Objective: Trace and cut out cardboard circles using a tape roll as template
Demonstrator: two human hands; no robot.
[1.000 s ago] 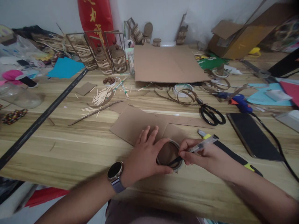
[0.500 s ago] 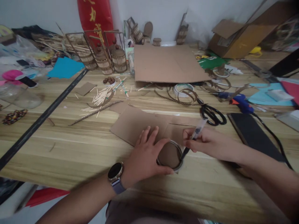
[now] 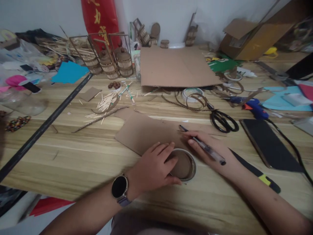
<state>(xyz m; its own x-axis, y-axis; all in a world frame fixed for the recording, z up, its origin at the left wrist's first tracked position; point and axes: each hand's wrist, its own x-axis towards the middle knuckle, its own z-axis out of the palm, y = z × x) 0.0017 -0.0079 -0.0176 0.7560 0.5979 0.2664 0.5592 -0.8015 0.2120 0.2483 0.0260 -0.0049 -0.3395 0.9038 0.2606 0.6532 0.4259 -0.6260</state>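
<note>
My L hand is down at the L side of the ring: index reaching over the rim into the hollow, thumb along the near edge, other fingertips on or just over the card. So it's touching the ring, but can't tell if thumb & index actually squeeze it. Watch on that wrist.

My R hand has the pen gripped btwn thumb & fingers, slanted: tip up-left, away from me, butt end back toward me on the R. Tip's over the card, well clear of the ring; can't tell if it touches card.

Ring lies flat at the near R end of the card, btwn my hands, brown showing thru its middle.

Cutter is partly hidden by my R forearm, handle end sticking out to the R. Phone lies flat beyond it, w/ scissors to its L & glue gun farther back. Big sheet is mid-back on the tbl. Over L: loose sticks, brown balls just behind, then handled baskets standing w/ blue paper beside them.
</note>
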